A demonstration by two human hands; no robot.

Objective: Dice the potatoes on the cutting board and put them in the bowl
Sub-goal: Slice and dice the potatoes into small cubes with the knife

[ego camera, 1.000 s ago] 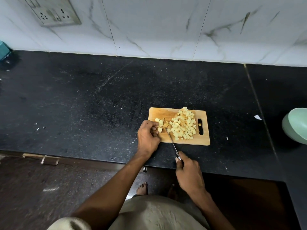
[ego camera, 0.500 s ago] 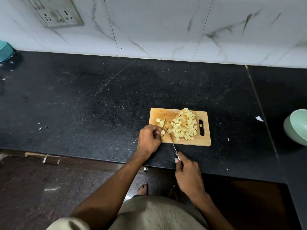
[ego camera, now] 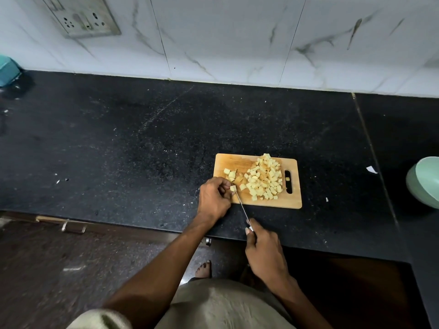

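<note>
A small wooden cutting board [ego camera: 237, 161] lies on the black counter, with a pile of diced potato [ego camera: 264, 179] on its right half and a few loose cubes at its left. My left hand [ego camera: 213, 198] sits at the board's near left corner, fingers curled round a small potato piece [ego camera: 233, 188]. My right hand [ego camera: 263, 252] grips the handle of a thin knife [ego camera: 241, 203], whose blade runs up to that piece. The pale green bowl [ego camera: 425, 181] stands at the far right, partly cut off by the frame.
The black stone counter [ego camera: 142, 143] stretches wide to the left, with scattered crumbs and a white scrap [ego camera: 371, 169] near the bowl. A teal object [ego camera: 7, 70] sits at the far left by the marble wall. A wall socket [ego camera: 83, 17] is upper left.
The knife blade has shifted slightly left, close against my left hand's fingers. A few more small cubes lie by the blade. Both hands stay at the same spots.
</note>
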